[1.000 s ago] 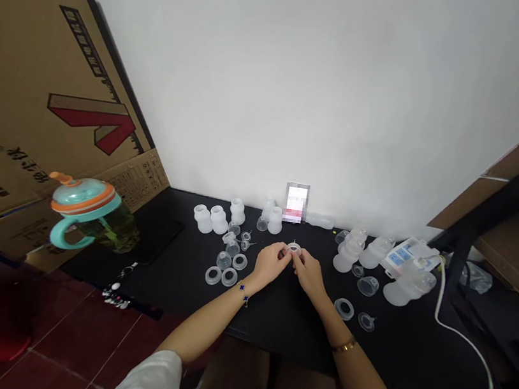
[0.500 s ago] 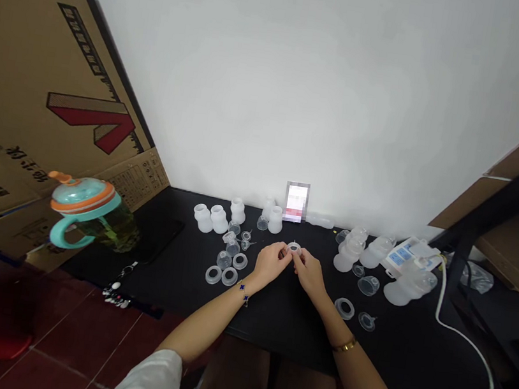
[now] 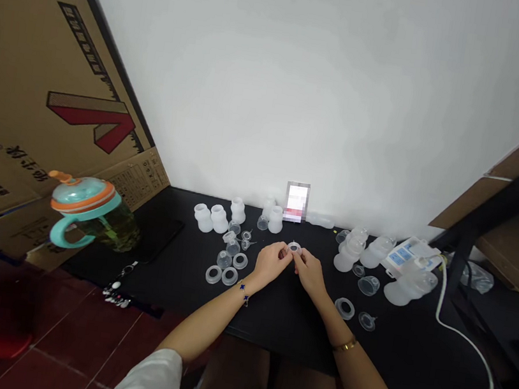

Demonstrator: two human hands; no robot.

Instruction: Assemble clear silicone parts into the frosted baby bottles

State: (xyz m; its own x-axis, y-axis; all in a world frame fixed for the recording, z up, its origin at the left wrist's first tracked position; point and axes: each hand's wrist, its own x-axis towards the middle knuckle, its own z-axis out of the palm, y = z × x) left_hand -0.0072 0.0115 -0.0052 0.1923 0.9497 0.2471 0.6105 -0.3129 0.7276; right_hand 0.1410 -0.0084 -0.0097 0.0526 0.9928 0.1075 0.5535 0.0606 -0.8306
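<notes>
Between my two hands is a translucent bottle collar ring [image 3: 294, 248], with a small tip showing at its middle. My left hand [image 3: 272, 262] pinches its left side, and my right hand [image 3: 309, 270] grips the right side; the fingertips partly cover it. Left of my hands lie loose collar rings [image 3: 229, 276], clear bottle caps [image 3: 224, 260] and a soft nipple [image 3: 246, 244]. On the right, near my right forearm, are another collar ring [image 3: 344, 308] and a clear nipple [image 3: 366, 321], both flat on the black table [image 3: 281, 313].
White bottles [image 3: 203, 217] stand at the back left, more assembled bottles [image 3: 353, 249] at the right. A lit screen [image 3: 296, 201] leans on the wall. A teal-lidded jug [image 3: 92, 216], a dark tablet-like slab [image 3: 161, 242], a white box [image 3: 411, 258] and a white cable [image 3: 466, 339] flank the work area.
</notes>
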